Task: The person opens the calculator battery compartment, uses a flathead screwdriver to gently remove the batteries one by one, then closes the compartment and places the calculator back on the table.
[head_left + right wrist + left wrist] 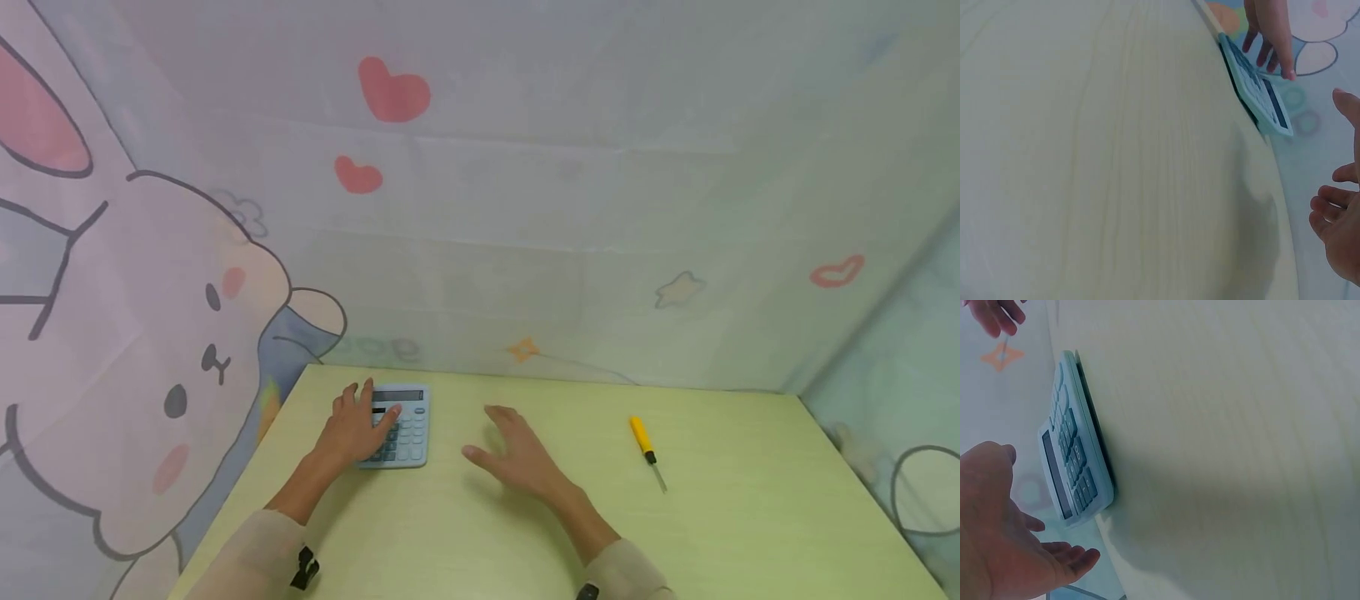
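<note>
pale blue calculator [412,429] just chilling on the yellowish table [735,517], left hand [349,433] hovering over its left side, fingers loosely spread, right hand [522,457] up in the air to its right, thumb and fingers apart

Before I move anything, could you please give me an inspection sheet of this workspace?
Surface: pale yellow-green tabletop with faint grain.
Job's things: calculator lying keys up near the back edge; yellow-handled screwdriver lying apart on the right.
Clutter: nothing seen.
Left grip: open hand over the calculator's left side, apparently not touching it.
Right grip: open hand above the tabletop, between calculator and screwdriver, holding nothing.
Cables: none certain; a dark loop at far right looks printed.
Surroundings: backdrop with rabbit and hearts.
</note>
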The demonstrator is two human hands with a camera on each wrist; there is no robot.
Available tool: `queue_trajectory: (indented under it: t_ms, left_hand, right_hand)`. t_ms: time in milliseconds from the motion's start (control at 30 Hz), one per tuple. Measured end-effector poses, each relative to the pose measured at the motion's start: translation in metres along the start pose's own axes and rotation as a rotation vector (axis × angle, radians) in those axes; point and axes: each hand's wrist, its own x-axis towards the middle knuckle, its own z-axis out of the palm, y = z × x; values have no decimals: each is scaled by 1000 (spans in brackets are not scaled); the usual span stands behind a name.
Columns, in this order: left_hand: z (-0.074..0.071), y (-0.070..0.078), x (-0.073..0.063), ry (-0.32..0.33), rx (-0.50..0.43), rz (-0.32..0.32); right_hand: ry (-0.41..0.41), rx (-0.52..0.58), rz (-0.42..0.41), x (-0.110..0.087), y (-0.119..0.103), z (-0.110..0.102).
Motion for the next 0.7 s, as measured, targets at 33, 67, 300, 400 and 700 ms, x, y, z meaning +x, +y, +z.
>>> queue_trajectory:
  t_ms: [33,67,300,400,700]
  left_hand:
    - [0,-1,0,-3,-5,-7]
    - [1,-2,1,-9,-7,-13]
    - [-2,-4,3,-46,-61,-42]
    - [0,-4,5,-51,-97,-61]
    - [3,-4,9,-30,-247,-130]
  right_hand:
    - [-1,7,-4,1,-3,2]
    - [-3,13,-3,1,-5,4]
    - [9,82,4,8,-16,20]
    - [22,89,12,10,-18,27]
    - [9,148,21,9,-18,42]
